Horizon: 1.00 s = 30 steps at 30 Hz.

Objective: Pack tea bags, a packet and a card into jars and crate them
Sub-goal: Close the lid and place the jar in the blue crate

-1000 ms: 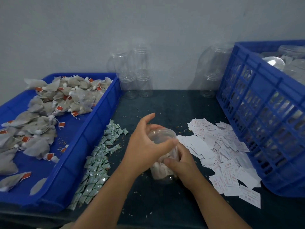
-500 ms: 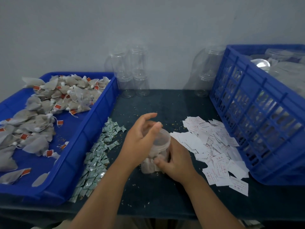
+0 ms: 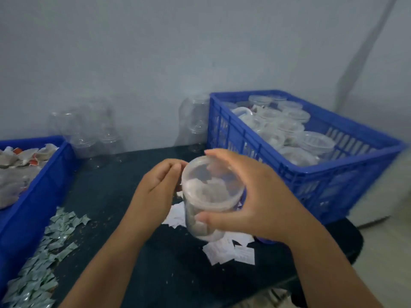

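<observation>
Jar (image 3: 211, 192), lidded, is held above the surface (image 3: 133, 252), over the cards (image 3: 231, 250). Its long axis is tilted, lid end up toward the camera. Right hand (image 3: 262, 196) wraps it, thumb low, fingers over the top. Left hand (image 3: 158, 185) is loosely curled just beside the lid, holding nothing. Crate (image 3: 333, 187) lies to the right and behind, so the right hand is nearer, likely for the drop-in.

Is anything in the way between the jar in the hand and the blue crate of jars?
Nothing visible does. The right hand holds the jar close to the blue crate; only the crate's own near wall lies between, to be lifted over. Other jars already fill much of the crate.
</observation>
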Each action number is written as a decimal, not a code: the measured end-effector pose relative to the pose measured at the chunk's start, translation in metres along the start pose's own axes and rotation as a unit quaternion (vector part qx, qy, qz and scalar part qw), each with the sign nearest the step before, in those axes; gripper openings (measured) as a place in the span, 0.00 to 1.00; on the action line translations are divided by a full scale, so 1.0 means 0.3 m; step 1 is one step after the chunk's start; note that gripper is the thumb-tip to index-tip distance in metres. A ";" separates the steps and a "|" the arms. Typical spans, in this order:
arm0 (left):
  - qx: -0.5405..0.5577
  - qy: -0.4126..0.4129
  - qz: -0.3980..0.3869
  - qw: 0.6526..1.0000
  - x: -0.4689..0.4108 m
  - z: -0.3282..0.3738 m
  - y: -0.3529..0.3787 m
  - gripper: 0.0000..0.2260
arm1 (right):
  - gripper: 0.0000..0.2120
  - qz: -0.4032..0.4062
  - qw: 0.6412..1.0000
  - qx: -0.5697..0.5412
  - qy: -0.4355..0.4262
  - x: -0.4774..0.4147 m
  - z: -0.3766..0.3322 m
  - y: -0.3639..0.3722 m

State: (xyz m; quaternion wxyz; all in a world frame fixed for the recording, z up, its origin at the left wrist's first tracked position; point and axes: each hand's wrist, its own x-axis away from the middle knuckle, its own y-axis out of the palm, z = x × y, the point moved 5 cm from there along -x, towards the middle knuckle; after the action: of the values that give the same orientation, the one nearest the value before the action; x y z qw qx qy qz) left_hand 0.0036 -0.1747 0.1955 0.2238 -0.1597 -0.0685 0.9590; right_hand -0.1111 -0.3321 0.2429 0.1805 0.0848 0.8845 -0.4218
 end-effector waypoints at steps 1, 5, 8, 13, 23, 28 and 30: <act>-0.036 0.003 -0.016 0.999 -0.036 0.001 0.041 0.12 | 0.43 0.043 0.999 0.023 0.002 -0.006 0.004 -0.085; -0.151 0.095 -0.097 0.979 -0.138 0.052 0.254 0.11 | 0.43 0.210 0.973 0.084 0.039 -0.085 0.046 -0.409; -0.222 0.199 -0.166 0.940 -0.166 0.116 0.415 0.25 | 0.47 0.261 0.949 0.134 0.113 -0.182 0.146 -0.608; -0.267 0.250 -0.162 0.917 -0.190 0.130 0.521 0.24 | 0.48 0.231 0.899 0.241 0.284 -0.308 0.425 -0.822; -0.215 0.244 -0.167 0.931 -0.206 0.097 0.515 0.27 | 0.43 -0.017 0.821 0.197 0.535 -0.342 0.854 -0.698; -0.216 0.239 -0.186 0.928 -0.218 0.078 0.518 0.29 | 0.37 -0.031 0.840 0.057 0.538 -0.319 0.950 -0.650; -0.216 0.234 -0.197 0.927 -0.222 0.076 0.517 0.30 | 0.39 -0.028 0.851 0.036 0.524 -0.326 0.929 -0.645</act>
State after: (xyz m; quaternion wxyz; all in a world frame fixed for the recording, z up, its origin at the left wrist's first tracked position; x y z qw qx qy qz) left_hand -0.0107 -0.3442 0.2037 0.3775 -0.4075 -0.2497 0.7931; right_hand -0.0106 -0.6703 0.2582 -0.3245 0.2751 0.8341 -0.3510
